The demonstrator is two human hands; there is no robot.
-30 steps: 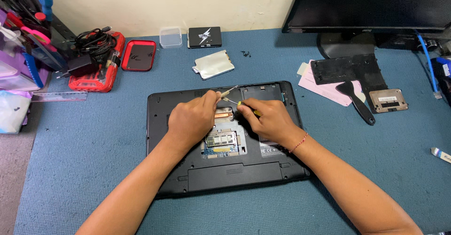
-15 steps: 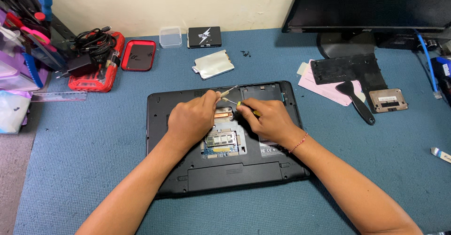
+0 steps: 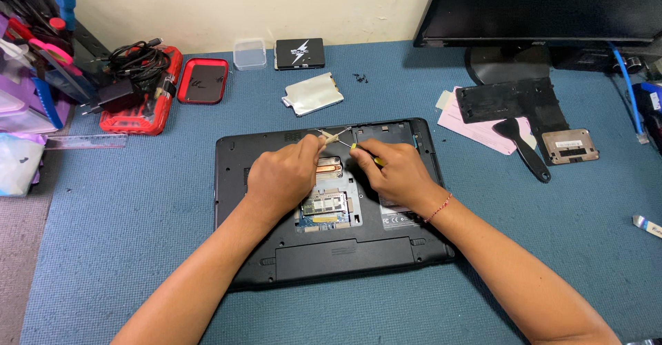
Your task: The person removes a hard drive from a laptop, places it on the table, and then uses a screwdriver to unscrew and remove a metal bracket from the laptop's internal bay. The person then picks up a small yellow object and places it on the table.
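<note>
From the head camera, you are looking down at a black plastic laptop [image 3: 331, 248] lying bottom-up near the middle of the blue felt-like mat [image 3: 138, 248], its service cover off so the copper heat pipes [image 3: 329, 168] and a green circuit board with its memory module [image 3: 325, 206] show in the open bay. Your left hand [image 3: 281, 177] is curled over the left part of that bay, its fingertips pinched on a small pale tool [image 3: 333, 137] that pokes toward the laptop's rear edge. Your right hand [image 3: 396, 173] is closed around a thin yellow-handled driver [image 3: 367, 156], tip angled toward the pale tool; a red thread bracelet [image 3: 438, 208] rings that wrist. Toward the mat's rear edge lie a silvery flat drive [image 3: 312, 94], a black rectangular drive [image 3: 299, 53], a small clear plastic box [image 3: 249, 53] and a scatter of tiny dark screws [image 3: 360, 77]. At the rear left sits a glossy red tool case [image 3: 141, 114] with tangled black cables [image 3: 138, 62] on it. To the right, the removed matte black cover panel [image 3: 507, 100] lies beside a black spatula-shaped pry tool [image 3: 524, 145] and a brownish metal plate [image 3: 569, 146], below the monitor's round stand [image 3: 507, 62]. Compared with a second ago, both hands sit in the same spot with the same grips, and nothing on the mat has shifted.
</note>
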